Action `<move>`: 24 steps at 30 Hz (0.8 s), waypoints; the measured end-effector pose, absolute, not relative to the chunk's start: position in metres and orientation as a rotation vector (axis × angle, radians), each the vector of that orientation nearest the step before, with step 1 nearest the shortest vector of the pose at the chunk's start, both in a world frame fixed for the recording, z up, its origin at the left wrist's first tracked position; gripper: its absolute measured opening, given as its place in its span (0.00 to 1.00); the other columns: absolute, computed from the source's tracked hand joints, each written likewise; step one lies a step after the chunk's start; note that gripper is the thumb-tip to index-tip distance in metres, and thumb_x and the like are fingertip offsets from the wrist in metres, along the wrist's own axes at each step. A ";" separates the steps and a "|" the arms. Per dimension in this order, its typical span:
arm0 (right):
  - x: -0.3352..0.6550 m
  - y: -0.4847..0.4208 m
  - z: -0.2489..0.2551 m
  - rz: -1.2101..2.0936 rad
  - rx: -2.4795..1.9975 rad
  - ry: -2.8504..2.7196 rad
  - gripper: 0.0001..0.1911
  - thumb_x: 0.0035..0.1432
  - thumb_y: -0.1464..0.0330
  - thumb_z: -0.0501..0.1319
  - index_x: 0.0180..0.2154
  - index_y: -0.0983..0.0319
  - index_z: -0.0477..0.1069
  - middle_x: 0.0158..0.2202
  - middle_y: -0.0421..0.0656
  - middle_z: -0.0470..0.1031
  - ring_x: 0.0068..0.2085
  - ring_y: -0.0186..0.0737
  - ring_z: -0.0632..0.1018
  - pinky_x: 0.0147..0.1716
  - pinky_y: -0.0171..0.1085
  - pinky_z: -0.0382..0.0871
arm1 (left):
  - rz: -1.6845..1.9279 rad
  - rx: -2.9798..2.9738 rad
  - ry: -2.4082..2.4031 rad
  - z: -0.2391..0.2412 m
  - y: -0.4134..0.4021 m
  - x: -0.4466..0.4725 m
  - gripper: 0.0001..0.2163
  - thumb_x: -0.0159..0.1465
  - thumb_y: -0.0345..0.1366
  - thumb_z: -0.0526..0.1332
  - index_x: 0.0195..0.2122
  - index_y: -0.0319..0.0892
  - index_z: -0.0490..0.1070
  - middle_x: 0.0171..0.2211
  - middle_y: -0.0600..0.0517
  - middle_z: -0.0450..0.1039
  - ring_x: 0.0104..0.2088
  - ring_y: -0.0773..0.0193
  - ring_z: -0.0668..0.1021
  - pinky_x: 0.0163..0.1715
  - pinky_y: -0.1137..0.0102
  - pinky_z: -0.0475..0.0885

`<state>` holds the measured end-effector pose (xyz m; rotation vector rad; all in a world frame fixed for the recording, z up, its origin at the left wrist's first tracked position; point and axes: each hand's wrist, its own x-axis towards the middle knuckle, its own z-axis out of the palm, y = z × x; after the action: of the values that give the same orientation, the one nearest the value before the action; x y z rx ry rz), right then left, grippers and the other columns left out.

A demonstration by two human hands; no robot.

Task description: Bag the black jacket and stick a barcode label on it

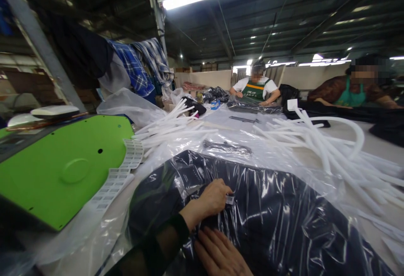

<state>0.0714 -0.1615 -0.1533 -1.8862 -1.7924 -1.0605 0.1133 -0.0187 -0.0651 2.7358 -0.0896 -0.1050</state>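
A: So what's lying there, all shiny?

B: Dark fabric (261,225), round-edged, is lying on the surface (388,152) under crinkly clear plastic (318,225). Left hand (216,197) is curling, fingertips resting by a white label (229,200), can't tell if pinching; right hand (222,255) is pressing flat, gripping nothing.

A: Any writing showing?

B: Label's looking too small to read; the green apron (254,92)'s lettering is blurring out.

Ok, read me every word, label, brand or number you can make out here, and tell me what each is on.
Nothing reads for certain.
Green apron with the orange stripe: two lines of light lettering, too blurred to quote.
Small white label at the left hand: dark print, too small to read.
Pale gridded strip beside the green machine: greyish cells, no legible text.
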 end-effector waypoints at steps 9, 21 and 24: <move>0.070 -0.162 -0.150 -1.048 -1.906 -1.809 0.16 0.66 0.68 0.49 0.51 0.60 0.68 0.52 0.39 0.70 0.56 0.39 0.68 0.53 0.37 0.67 | -0.195 2.727 -0.126 -0.062 -0.022 0.125 0.13 0.56 0.22 0.55 0.38 0.41 0.74 0.41 0.49 0.69 0.43 0.63 0.72 0.47 0.71 0.67; 0.069 -0.155 -0.154 -1.072 -1.840 -1.655 0.15 0.66 0.68 0.49 0.46 0.58 0.72 0.49 0.36 0.73 0.54 0.35 0.69 0.61 0.38 0.50 | -0.252 2.735 -0.169 -0.067 -0.020 0.134 0.09 0.54 0.23 0.55 0.33 0.41 0.69 0.38 0.51 0.69 0.39 0.65 0.72 0.41 0.72 0.67; 0.068 -0.154 -0.154 -1.073 -1.835 -1.642 0.16 0.66 0.68 0.48 0.46 0.59 0.73 0.49 0.36 0.73 0.53 0.35 0.69 0.61 0.38 0.50 | -0.274 2.740 -0.220 -0.065 -0.019 0.134 0.07 0.54 0.24 0.55 0.32 0.41 0.68 0.37 0.51 0.68 0.37 0.65 0.72 0.39 0.73 0.67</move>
<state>0.0679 -0.1539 -0.1537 -1.8353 -1.6417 -1.0732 0.1340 -0.0187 -0.0646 2.7397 -0.2196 -0.2739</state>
